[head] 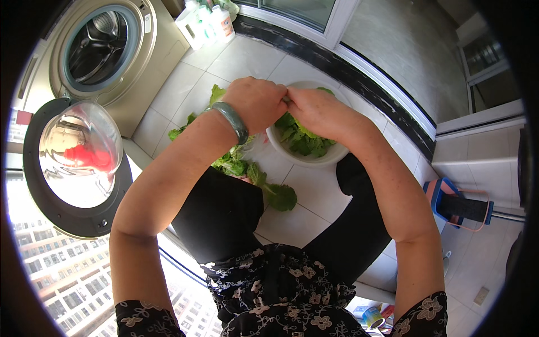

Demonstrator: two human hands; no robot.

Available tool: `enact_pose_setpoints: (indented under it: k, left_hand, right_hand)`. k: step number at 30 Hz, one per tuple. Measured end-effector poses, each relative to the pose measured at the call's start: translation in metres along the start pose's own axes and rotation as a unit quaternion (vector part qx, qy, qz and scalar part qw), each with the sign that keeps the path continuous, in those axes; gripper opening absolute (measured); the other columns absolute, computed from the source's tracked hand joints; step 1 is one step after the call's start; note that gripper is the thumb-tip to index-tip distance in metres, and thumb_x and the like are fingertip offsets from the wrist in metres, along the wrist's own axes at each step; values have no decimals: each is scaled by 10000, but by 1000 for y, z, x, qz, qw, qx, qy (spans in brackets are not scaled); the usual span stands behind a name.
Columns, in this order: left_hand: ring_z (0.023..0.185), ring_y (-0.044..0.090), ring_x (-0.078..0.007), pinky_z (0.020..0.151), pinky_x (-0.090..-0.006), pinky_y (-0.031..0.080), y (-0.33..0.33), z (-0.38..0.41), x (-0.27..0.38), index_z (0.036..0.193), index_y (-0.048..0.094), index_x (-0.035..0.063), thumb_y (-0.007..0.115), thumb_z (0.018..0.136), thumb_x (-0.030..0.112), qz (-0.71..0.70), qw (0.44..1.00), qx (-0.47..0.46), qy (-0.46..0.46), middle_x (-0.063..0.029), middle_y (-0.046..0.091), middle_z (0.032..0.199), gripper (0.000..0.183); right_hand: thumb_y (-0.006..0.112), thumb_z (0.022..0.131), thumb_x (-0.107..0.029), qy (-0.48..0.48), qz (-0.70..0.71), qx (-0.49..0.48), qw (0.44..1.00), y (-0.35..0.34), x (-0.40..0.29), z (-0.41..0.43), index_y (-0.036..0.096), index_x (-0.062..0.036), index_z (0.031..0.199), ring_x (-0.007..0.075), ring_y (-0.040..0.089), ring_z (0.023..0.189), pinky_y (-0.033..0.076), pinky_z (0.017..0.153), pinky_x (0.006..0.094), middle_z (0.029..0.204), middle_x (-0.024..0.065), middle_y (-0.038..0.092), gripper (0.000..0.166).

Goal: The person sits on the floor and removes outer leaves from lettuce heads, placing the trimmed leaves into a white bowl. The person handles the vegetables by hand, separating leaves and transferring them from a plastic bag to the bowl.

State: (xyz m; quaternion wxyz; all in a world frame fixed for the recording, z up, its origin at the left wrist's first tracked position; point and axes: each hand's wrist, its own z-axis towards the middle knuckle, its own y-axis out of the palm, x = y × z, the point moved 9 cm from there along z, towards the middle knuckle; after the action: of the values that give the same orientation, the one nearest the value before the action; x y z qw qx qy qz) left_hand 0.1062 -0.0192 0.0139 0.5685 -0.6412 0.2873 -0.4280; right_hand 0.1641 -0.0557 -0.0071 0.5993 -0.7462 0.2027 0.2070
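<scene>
My left hand [257, 103], with a grey-green bangle [231, 120] at its wrist, meets my right hand [316, 108] fingertip to fingertip. Both are curled in a pinch at the near-left rim area of a white bowl [309, 163]. A small bit of leafy green [287, 100] shows between the fingers; most of it is hidden by them. Torn green leaves [306, 143] lie inside the bowl, under my right hand. On the floor tiles to the left, partly behind my left forearm, is a pile of leafy greens [233, 163]. One loose leaf [283, 197] lies between my knees.
A front-load washing machine [162, 54] stands at left, its round door [33, 168] swung open. Detergent bottles [222, 23] stand beside it. Behind the bowl runs a black marble sill [290, 48] under a sliding door. A blue and pink mop bucket [442, 198] is at right.
</scene>
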Motion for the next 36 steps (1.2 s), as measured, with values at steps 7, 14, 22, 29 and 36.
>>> enact_pose_setpoints:
  k: [7, 14, 22, 29, 36]
  left_hand:
    - [543, 509, -196, 523, -348, 421, 9, 2, -27, 776, 550, 57, 434, 840, 201, -296, 954, -1, -47, -79, 535, 648, 195]
    - [454, 266, -51, 400, -208, 202, 25, -6, -44, 754, 491, 101, 436, 869, 240, -633, 740, -27, -225, 54, 326, 596, 188]
    - [429, 257, -51, 363, -195, 216, 24, 1, -74, 782, 446, 84, 338, 927, 251, -799, 557, 20, -227, 46, 323, 600, 246]
    - [468, 296, -67, 384, -197, 254, 29, 8, -61, 823, 461, 57, 312, 945, 247, -873, 444, 26, -200, 24, 340, 627, 271]
    - [617, 462, -133, 563, -246, 413, 38, 11, -83, 909, 503, 31, 373, 931, 169, -825, 495, 107, -251, -25, 461, 728, 191]
  right_hand:
    - [432, 908, -209, -84, -1, 76, 994, -12, -9, -1, 515, -4, 908, 403, 561, 792, 427, 676, 478, 820, 216, 595, 221]
    - [486, 891, -230, -42, -33, 89, 995, -27, -4, -2, 515, -12, 921, 401, 563, 800, 435, 698, 473, 818, 197, 598, 223]
    - [541, 855, -334, -44, -122, 240, 962, -43, 31, -7, 516, -11, 1170, 344, 530, 1048, 411, 890, 406, 1129, 173, 562, 452]
    - [550, 878, -331, -37, 266, -63, 961, 21, -11, 11, 526, 30, 1107, 207, 580, 969, 441, 848, 316, 1013, 148, 616, 428]
    - [532, 852, -212, -20, 76, -17, 997, 8, -4, 6, 570, -16, 936, 281, 594, 796, 451, 718, 361, 856, 119, 624, 217]
